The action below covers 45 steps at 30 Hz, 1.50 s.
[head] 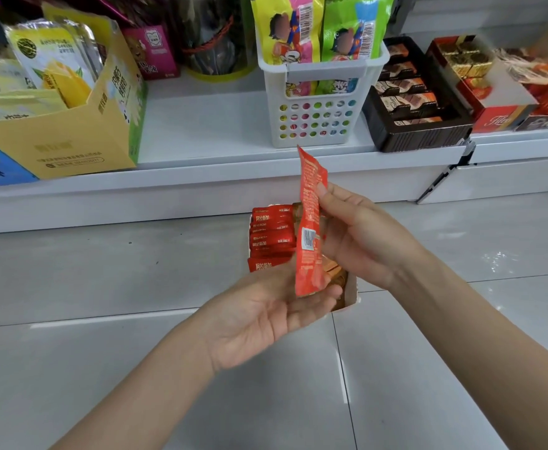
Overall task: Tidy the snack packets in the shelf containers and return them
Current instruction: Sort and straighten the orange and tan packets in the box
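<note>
A long red snack packet (310,222) stands upright between my hands, barcode side toward me. My right hand (360,235) pinches its right edge near the top with thumb and fingers. My left hand (266,313) lies palm up beneath it, fingers straight, and the packet's bottom end rests on the fingertips. Behind and under the hands a white container (352,295) sits on the floor with several red packets (271,237) stacked flat in it; the hands and the held packet hide much of it.
A white shelf (220,131) runs across the top. On it stand a yellow carton of mango packets (71,138), a white perforated basket (314,121) with pink and green packets, a dark chocolate tray (415,125) and red boxes (500,118). Grey floor tiles lie below.
</note>
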Tool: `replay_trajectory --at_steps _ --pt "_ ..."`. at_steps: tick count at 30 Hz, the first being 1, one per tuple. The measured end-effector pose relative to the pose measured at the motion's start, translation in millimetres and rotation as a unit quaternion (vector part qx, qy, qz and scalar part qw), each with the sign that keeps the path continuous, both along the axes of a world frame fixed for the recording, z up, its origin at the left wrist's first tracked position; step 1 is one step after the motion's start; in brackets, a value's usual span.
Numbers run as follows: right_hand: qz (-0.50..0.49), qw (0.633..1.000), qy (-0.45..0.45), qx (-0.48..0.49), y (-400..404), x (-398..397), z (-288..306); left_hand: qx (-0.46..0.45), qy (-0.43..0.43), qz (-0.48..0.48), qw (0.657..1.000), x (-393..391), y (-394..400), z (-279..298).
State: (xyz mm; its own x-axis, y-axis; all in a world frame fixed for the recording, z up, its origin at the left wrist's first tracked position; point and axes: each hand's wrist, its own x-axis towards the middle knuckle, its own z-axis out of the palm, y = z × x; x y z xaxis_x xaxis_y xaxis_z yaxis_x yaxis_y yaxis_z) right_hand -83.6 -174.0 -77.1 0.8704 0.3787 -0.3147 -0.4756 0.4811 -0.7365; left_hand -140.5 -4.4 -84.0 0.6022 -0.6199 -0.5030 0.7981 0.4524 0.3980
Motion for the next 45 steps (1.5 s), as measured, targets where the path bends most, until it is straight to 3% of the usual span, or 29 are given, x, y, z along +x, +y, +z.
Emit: replay_trajectory --at_steps 3,8,11,14,19,26,28,31,33,35,40,42,45 --pt "0.007 1.000 0.002 -0.012 0.0 -0.1 1.0 -0.019 0.030 0.061 0.997 -1.8 -2.0 -1.3" --pt "-0.019 0.997 0.061 -0.045 -23.5 6.8 9.7 0.195 -0.089 0.113 0.970 0.1 1.3 -5.2" --pt "-0.033 0.988 0.026 -0.149 -29.8 10.9 14.5 0.251 -0.145 0.115 0.950 -4.4 2.4 -6.8" --pt "-0.070 0.965 -0.016 -0.253 -33.1 15.9 19.7 0.239 -0.159 0.106 0.952 -11.0 2.0 -10.5" --pt "-0.042 0.949 -0.073 -0.303 -37.3 11.3 21.8 0.218 -0.169 0.100 0.956 -11.8 5.4 -10.5" --pt "-0.115 0.952 -0.061 -0.278 -33.9 6.9 16.3 0.207 -0.162 0.149 0.953 -5.6 8.3 -11.6" --pt "-0.089 0.958 -0.065 -0.265 -32.4 4.7 15.4 0.259 -0.180 0.179 0.932 3.8 13.1 -12.5" --pt "0.002 0.946 -0.089 -0.312 -36.1 -3.3 12.3 0.395 -0.245 0.226 0.856 23.9 25.0 -14.0" --pt "0.068 0.924 -0.117 -0.358 -37.5 -10.5 9.3 0.440 -0.305 0.222 0.815 33.4 28.9 -11.8" --pt "0.087 0.913 -0.138 -0.374 -34.9 -17.4 9.5 0.457 -0.351 0.184 0.796 36.7 24.8 -8.1" --pt "0.038 0.877 -0.210 -0.430 -25.9 -23.1 9.9 0.483 -0.397 0.109 0.773 33.7 7.3 -3.0" --pt "-0.008 0.857 -0.207 -0.472 -35.3 -22.2 5.7 0.488 -0.395 0.095 0.773 31.3 14.7 -1.9" --pt "-0.077 0.852 -0.188 -0.483 -52.9 -24.8 0.7 0.531 -0.417 0.014 0.737 19.7 36.9 -8.2"
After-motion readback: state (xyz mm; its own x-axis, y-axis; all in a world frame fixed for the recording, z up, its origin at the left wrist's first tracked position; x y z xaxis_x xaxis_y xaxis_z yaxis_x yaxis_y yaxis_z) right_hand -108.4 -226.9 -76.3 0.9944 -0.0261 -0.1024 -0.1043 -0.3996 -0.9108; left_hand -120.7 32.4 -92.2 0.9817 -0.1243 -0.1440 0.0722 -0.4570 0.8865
